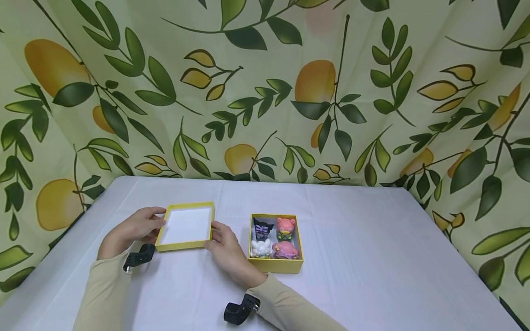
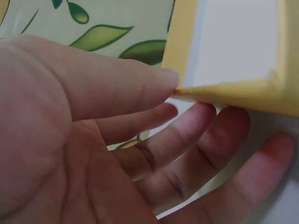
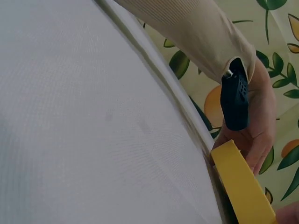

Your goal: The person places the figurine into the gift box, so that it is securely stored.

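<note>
My left hand (image 1: 140, 226) and right hand (image 1: 228, 252) hold a shallow yellow box lid (image 1: 181, 247) by its left and right sides, its white inside facing up. In the left wrist view, the thumb lies at the lid's corner (image 2: 224, 93) with the fingers beneath it. The lid's yellow side (image 3: 244, 186) shows in the right wrist view, with only a fingertip of the right hand at the lower edge. Right of the hands stands an open yellow box (image 1: 276, 265) holding a black figurine (image 1: 262, 230), a white one (image 1: 261, 248) and two pink ones (image 1: 285, 228).
A white cloth covers the table (image 1: 372, 257), whose far edge meets a curtain (image 1: 265, 92) printed with leaves and orange fruit. Black wrist straps (image 1: 141, 256) sit over both beige sleeves (image 1: 103, 294). The right forearm passes just in front of the open box.
</note>
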Action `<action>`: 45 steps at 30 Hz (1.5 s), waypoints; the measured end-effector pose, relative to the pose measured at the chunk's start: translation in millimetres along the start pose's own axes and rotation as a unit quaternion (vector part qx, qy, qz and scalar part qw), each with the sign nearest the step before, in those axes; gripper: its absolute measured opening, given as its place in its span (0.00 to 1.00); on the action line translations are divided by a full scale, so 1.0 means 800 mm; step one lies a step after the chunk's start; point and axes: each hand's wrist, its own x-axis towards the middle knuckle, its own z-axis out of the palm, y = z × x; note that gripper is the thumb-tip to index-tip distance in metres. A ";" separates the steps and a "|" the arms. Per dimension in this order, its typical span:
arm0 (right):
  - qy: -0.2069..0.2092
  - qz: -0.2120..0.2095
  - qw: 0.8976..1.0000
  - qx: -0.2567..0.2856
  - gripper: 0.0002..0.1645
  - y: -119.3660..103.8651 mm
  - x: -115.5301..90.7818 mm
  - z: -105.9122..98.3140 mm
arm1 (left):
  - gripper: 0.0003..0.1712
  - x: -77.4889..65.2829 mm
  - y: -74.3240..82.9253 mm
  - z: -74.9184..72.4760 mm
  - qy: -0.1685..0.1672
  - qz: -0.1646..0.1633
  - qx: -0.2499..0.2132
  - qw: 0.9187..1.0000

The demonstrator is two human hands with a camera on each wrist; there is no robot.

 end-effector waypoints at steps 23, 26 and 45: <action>0.046 -0.002 0.999 0.030 0.32 -0.009 -0.006 -0.001 | 0.32 -0.014 0.006 -0.005 -0.004 0.067 -0.071 0.995; 0.040 -0.008 0.998 0.037 0.32 -0.014 -0.007 -0.003 | 0.33 -0.014 0.005 -0.007 0.000 0.083 -0.092 0.992; 0.039 -0.032 0.999 0.015 0.33 -0.048 -0.014 -0.021 | 0.38 -0.029 0.022 -0.015 0.023 0.158 -0.146 0.976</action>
